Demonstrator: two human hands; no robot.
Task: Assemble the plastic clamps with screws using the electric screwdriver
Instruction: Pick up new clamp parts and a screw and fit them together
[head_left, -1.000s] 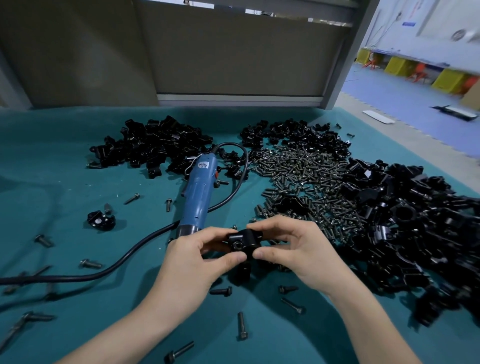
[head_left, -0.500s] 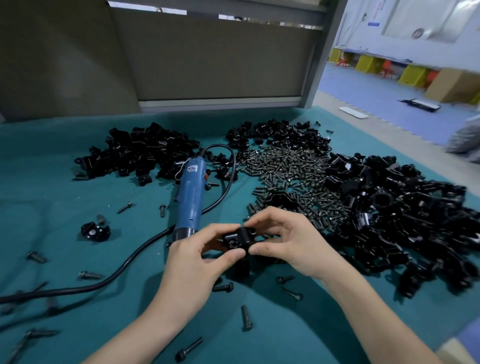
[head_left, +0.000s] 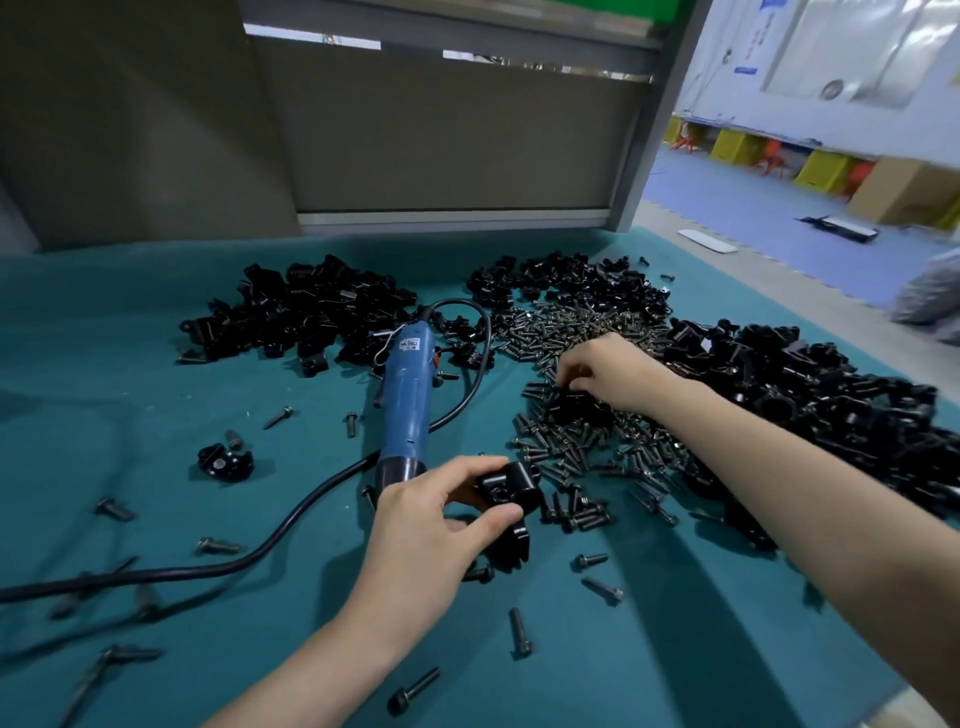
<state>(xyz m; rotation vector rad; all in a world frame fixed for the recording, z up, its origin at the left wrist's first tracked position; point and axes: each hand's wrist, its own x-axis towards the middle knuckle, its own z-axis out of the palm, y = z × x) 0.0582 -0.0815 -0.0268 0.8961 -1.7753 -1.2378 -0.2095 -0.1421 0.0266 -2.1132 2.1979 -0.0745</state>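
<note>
Your right hand (head_left: 608, 370) has left the clamp (head_left: 506, 487) for the screws (head_left: 569, 447), fingers curled, grip unclear; your left hand (head_left: 431, 525) pinches the clamp.

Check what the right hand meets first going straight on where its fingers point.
The screw pile: the curled fingertips of the right hand sit right at it, beside a black clamp part. Whether they touch it is unclear.

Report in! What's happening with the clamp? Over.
Left grip holds black clamp. Right grip in screw pile, fingers curled, pick unseen. Electric screwdriver lies flat, not gripped. Nothing blocking.
</note>
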